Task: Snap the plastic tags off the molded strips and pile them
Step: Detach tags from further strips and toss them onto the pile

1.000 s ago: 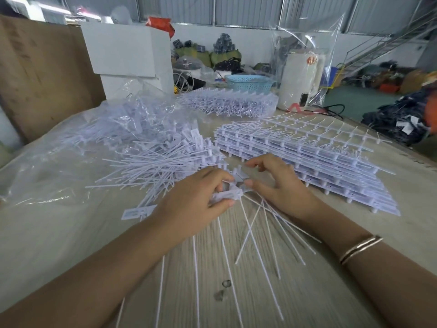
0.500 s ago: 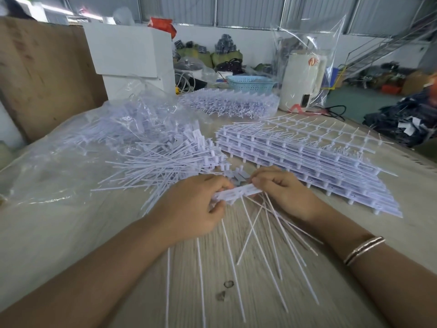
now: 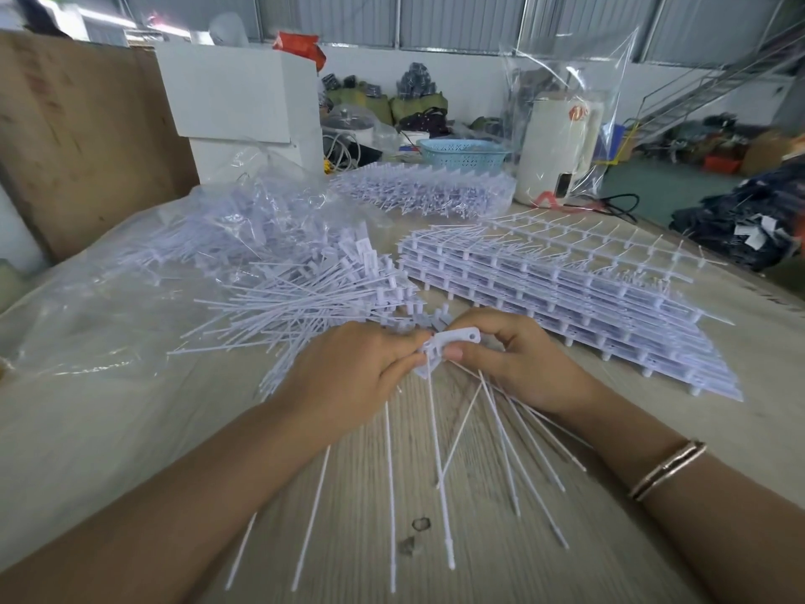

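Note:
A white molded strip with several long thin tails fanning toward me is held over the wooden table. My left hand grips the strip's left end. My right hand pinches a flat tag head at its right end between thumb and fingers. Behind my left hand lies a loose pile of snapped-off tags. A stack of whole molded strips lies flat to the right of my hands.
A clear plastic bag with more tags spreads over the table's left. Another bagged bundle, a blue basket, a white box and a white appliance stand at the back. Two small dark bits lie near me.
The strip has tilted and turned between my hands, and the tag head at its right end now points up under my right thumb. Both hands stayed in place.

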Motion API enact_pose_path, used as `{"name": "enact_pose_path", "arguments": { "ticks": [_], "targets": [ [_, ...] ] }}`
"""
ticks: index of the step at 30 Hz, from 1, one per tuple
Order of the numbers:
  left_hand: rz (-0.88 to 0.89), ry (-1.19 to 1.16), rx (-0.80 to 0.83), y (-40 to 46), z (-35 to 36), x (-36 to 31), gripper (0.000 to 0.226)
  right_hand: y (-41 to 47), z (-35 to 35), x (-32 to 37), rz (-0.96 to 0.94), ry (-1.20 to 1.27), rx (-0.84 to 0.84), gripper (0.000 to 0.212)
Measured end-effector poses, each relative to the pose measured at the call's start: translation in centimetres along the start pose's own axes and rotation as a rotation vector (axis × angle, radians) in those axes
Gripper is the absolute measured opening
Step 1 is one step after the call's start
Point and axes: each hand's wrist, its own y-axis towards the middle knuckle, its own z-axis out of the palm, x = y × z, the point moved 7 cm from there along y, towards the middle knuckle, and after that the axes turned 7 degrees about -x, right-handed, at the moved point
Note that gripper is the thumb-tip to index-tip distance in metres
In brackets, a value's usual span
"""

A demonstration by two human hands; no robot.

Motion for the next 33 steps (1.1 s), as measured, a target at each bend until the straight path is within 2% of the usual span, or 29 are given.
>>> {"name": "enact_pose_path", "arguments": {
  "ticks": [3, 7, 11, 16, 18, 19, 21, 23, 25, 27, 30, 33],
  "targets": [
    [-0.015, -0.096, -0.018, -0.1, -0.2, -0.2, 0.029, -0.1, 0.0, 0.0, 0.011, 0.061, 0.001, 0.012],
    [-0.128, -0.279, -0.085, -0.2, -0.5, 0.2, 0.021, -0.2, -0.1, -0.1, -0.007, 0.097, -0.017, 0.01],
    [-0.154, -0.341, -0.07, -0.1, -0.6, 0.1, 0.024, -0.2, -0.2, -1.0, 0.091, 0.325, -0.055, 0.01],
    [-0.121, -0.607, -0.066, -0.1, -1.1, -0.3, 0.024, 0.0, -0.2, -1.2, 0.143, 0.571, -0.011, 0.014],
    [-0.152, -0.653, -0.091, -0.2, -1.6, 0.4, 0.024, 0.0, -1.7, -1.8, 0.197, 0.747, -0.097, 0.013],
    [-0.176, -0.653, -0.097, -0.2, -1.7, 0.9, 0.022, -0.1, -2.5, -2.2, 0.218, 0.751, -0.139, 0.013],
    [-0.191, -0.624, -0.088, -0.2, -1.6, 1.2, 0.017, -0.5, -3.6, -3.2, 0.254, 0.465, -0.164, 0.018],
    [-0.16, -0.568, -0.094, -0.2, -1.3, 1.1, 0.028, -0.3, -3.2, -3.1, 0.168, 0.012, -0.065, 0.027],
    [-0.168, -0.531, -0.065, -0.3, -0.7, 1.1, 0.035, 0.1, -2.1, -2.6, 0.081, -0.271, -0.021, 0.02],
    [-0.176, -0.49, -0.048, -0.4, -0.1, 1.3, 0.037, 0.5, -1.6, -2.4, 0.076, -0.398, -0.026, 0.016],
    [-0.164, -0.38, -0.068, -0.5, 0.4, 1.3, 0.035, 0.4, -1.3, -2.3, 0.121, -0.49, -0.021, 0.024],
    [-0.112, -0.282, -0.091, -0.5, 0.7, 0.9, 0.047, 0.2, -1.7, -0.5, 0.039, -0.514, -0.141, 0.02]
  ]
}}
